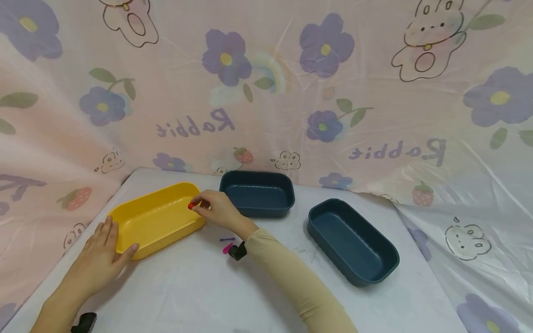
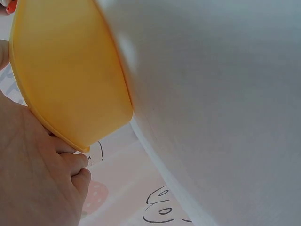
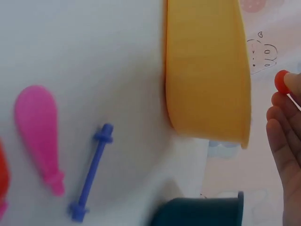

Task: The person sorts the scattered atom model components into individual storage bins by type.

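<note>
A yellow tray stands on the left of the white table. My left hand holds its left end, fingers at the end rim and thumb along the near side; the left wrist view shows bent fingers at the rim. Over the tray's right end, my right hand pinches a small round red piece between thumb and fingertip. Most of that piece is covered by the fingers, and its kind cannot be told. Below the right wrist lie a purple-blue rod with collared ends and a pink paddle-shaped piece.
A dark blue tray stands at the back middle, close to the right hand. Another dark blue tray lies slantwise on the right. A patterned cloth hangs behind the table. A blurred orange-red piece shows at the right wrist view's edge.
</note>
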`<state>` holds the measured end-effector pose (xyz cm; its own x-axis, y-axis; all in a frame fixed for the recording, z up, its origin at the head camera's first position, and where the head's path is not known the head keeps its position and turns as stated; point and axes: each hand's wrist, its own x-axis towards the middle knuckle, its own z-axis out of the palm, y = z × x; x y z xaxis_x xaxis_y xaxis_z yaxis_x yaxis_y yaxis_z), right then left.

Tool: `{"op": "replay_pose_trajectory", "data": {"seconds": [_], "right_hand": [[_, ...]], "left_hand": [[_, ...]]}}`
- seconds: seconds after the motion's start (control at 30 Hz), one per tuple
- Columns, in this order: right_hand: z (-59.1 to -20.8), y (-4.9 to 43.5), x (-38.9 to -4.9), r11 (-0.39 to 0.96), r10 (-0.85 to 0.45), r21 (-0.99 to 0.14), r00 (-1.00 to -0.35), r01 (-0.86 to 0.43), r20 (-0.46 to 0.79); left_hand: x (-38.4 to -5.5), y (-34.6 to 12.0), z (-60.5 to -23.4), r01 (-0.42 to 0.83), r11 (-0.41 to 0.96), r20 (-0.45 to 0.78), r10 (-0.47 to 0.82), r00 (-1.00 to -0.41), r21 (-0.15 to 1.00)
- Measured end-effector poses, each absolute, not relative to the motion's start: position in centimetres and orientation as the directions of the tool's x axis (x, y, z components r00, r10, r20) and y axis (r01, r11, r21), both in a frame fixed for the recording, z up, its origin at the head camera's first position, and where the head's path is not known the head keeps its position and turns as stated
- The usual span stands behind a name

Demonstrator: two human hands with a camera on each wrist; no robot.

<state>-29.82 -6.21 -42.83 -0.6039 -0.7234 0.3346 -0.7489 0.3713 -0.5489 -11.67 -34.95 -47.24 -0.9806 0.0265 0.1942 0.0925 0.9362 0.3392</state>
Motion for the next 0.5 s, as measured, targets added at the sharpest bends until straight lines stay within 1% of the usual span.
{"op": "replay_pose_trajectory", "data": {"seconds": [0.33, 0.5], "right_hand": [[-43.4, -8.7, -30.7, 0.432, -0.72, -0.564, -0.646, -0.704, 0.255], [-44.1, -9.6, -30.9, 0.465, -0.719, -0.545, -0.657, -0.698, 0.228]], "left_hand": [[-11.8, -34.9, -47.3, 0.089, 0.938, 0.198, 0.022, -0.98, 0.334], [-11.7, -34.9, -47.3, 0.09, 0.938, 0.201, 0.023, -0.979, 0.334]]}}
